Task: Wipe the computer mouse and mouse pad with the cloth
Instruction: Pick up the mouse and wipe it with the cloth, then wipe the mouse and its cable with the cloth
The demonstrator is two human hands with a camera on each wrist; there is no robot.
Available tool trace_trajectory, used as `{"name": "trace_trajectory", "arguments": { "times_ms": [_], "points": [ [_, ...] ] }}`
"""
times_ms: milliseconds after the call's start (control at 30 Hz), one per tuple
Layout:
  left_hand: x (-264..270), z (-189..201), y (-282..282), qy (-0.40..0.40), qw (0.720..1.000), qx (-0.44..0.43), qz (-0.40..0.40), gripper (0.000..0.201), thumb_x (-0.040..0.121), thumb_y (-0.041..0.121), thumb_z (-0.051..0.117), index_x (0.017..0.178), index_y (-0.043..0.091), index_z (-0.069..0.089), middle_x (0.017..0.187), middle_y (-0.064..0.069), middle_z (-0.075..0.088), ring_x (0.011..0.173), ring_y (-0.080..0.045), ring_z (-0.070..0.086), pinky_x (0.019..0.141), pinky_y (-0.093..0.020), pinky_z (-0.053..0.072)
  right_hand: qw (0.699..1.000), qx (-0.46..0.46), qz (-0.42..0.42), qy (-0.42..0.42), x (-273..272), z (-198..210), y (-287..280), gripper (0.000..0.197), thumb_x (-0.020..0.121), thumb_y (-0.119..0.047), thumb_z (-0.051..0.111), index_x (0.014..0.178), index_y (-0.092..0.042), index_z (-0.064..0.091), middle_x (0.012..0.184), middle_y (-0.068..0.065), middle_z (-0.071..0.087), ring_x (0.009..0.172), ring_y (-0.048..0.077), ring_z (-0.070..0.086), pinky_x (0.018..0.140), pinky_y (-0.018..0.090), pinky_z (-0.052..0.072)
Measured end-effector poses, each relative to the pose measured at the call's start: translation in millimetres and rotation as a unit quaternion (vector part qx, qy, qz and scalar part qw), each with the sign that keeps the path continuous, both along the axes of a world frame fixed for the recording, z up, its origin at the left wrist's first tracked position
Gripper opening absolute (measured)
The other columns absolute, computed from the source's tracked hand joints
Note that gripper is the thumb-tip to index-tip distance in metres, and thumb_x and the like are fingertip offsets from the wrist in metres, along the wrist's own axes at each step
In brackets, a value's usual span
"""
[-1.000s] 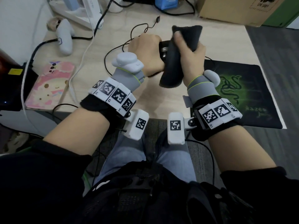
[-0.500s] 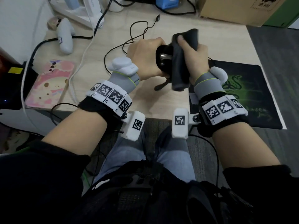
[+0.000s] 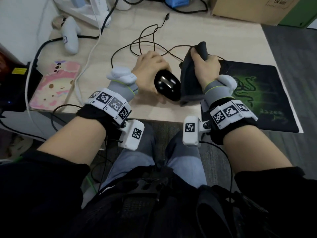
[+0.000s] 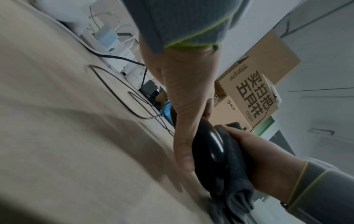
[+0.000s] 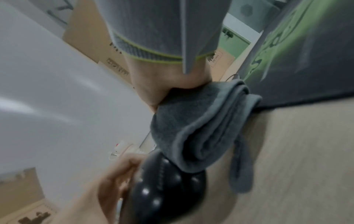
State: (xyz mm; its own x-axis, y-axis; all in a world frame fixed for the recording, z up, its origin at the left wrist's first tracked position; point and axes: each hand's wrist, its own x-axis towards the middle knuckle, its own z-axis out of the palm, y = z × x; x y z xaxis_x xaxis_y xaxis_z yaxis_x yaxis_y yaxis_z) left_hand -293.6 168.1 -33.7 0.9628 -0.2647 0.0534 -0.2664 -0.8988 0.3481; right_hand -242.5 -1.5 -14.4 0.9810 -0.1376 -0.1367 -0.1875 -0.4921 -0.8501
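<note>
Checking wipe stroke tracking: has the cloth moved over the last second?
Yes. The cloth in the right hand has pulled right, off the mouse, toward the mouse pad, and now hangs beside the mouse.

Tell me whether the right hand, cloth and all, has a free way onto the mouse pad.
Probably yes: the right hand holding the cloth is right beside the mouse pad, whose visible surface is bare.

The glossy black oval computer mouse (image 3: 167, 86) is held tilted at frame centre, above the desk. The folded dark grey terry cloth (image 3: 191, 78) touches its right side. The black rectangular mouse pad with green serpent logo (image 3: 260, 93) lies flat at right.
</note>
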Motion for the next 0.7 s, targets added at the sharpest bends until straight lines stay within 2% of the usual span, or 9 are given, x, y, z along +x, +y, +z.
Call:
{"name": "trace_trajectory", "arguments": {
  "times_ms": [67,167,233,333,433,467,533,633,700],
  "points": [
    [-5,-7,-2,0.012,1.0,0.015,0.007,0.085,0.029,0.063,0.075,0.106,0.028,0.061,0.121,-0.001,0.048,0.123,-0.029,0.031,0.092,-0.034,0.015,0.998,0.064,-0.001,0.017,-3,0,2,0.036,0.086,-0.049,0.056,0.067,-0.019,0.054,0.07,-0.007,0.055,0.083,0.019,0.056,0.081,0.027,0.044],
    [-8,-7,-4,0.044,0.998,0.044,0.0,0.083,0.038,0.053,0.086,0.113,0.032,0.058,0.13,0.0,0.04,0.127,-0.029,0.024,0.091,-0.036,0.015,0.99,0.132,0.004,0.047,-4,2,1,0.032,0.087,-0.049,0.056,0.069,-0.023,0.051,0.077,-0.01,0.057,0.089,0.015,0.058,0.086,0.024,0.044],
    [-10,-7,-2,0.074,0.996,0.056,-0.002,0.079,0.048,0.042,0.087,0.12,0.031,0.054,0.132,0.002,0.04,0.128,-0.028,0.024,0.091,-0.038,0.019,0.983,0.17,0.02,0.062,-2,-1,1,0.031,0.085,-0.052,0.057,0.086,-0.022,0.057,0.094,-0.005,0.064,0.099,0.015,0.06,0.096,0.028,0.045],
    [-13,-9,3,0.109,0.993,0.032,0.009,0.073,0.061,0.026,0.081,0.126,0.029,0.049,0.134,-0.001,0.042,0.128,-0.028,0.025,0.094,-0.039,0.025,0.977,0.189,0.036,0.092,-2,-2,7,0.066,0.079,-0.059,0.059,0.124,-0.012,0.051,0.117,0.001,0.063,0.108,0.018,0.06,0.103,0.034,0.044],
    [-17,-5,12,0.169,0.985,-0.001,0.037,0.088,0.056,0.034,0.07,0.138,0.03,0.037,0.14,-0.002,0.034,0.133,-0.027,0.02,0.104,-0.038,0.026,0.975,0.195,0.055,0.093,-1,-3,16,0.063,0.082,-0.055,0.057,0.126,-0.009,0.051,0.119,0.005,0.063,0.106,0.018,0.061,0.096,0.03,0.047],
    [-17,-5,17,0.173,0.983,-0.026,0.055,0.09,0.054,0.034,0.063,0.139,0.029,0.035,0.139,-0.003,0.035,0.133,-0.028,0.021,0.106,-0.037,0.026,0.974,0.201,0.059,0.091,0,-3,19,0.059,0.084,-0.052,0.057,0.124,-0.009,0.053,0.117,0.006,0.064,0.103,0.017,0.062,0.09,0.028,0.048],
    [-12,-7,28,0.121,0.979,-0.109,0.126,0.075,0.062,0.024,0.055,0.136,0.024,0.042,0.133,-0.005,0.046,0.129,-0.03,0.031,0.106,-0.031,0.03,0.972,0.205,0.071,0.09,1,-3,22,0.05,0.087,-0.048,0.055,0.117,-0.009,0.058,0.111,0.005,0.066,0.096,0.015,0.063,0.079,0.024,0.049],
    [1,-12,42,0.04,0.933,-0.186,0.306,0.044,0.076,0.013,0.053,0.119,0.013,0.059,0.119,-0.007,0.063,0.115,-0.029,0.053,0.095,-0.026,0.04,0.97,0.21,0.078,0.096,5,-3,24,0.039,0.087,-0.047,0.056,0.106,-0.013,0.06,0.107,0.005,0.068,0.097,0.017,0.065,0.09,0.028,0.05],
    [6,-16,39,0.075,0.928,-0.154,0.332,0.029,0.085,0.022,0.057,0.11,0.01,0.066,0.111,-0.009,0.067,0.106,-0.027,0.059,0.088,-0.029,0.044,0.969,0.208,0.083,0.102,5,-4,25,0.044,0.083,-0.049,0.06,0.105,-0.012,0.062,0.108,0.005,0.069,0.099,0.018,0.067,0.097,0.032,0.05]
  ]
}}
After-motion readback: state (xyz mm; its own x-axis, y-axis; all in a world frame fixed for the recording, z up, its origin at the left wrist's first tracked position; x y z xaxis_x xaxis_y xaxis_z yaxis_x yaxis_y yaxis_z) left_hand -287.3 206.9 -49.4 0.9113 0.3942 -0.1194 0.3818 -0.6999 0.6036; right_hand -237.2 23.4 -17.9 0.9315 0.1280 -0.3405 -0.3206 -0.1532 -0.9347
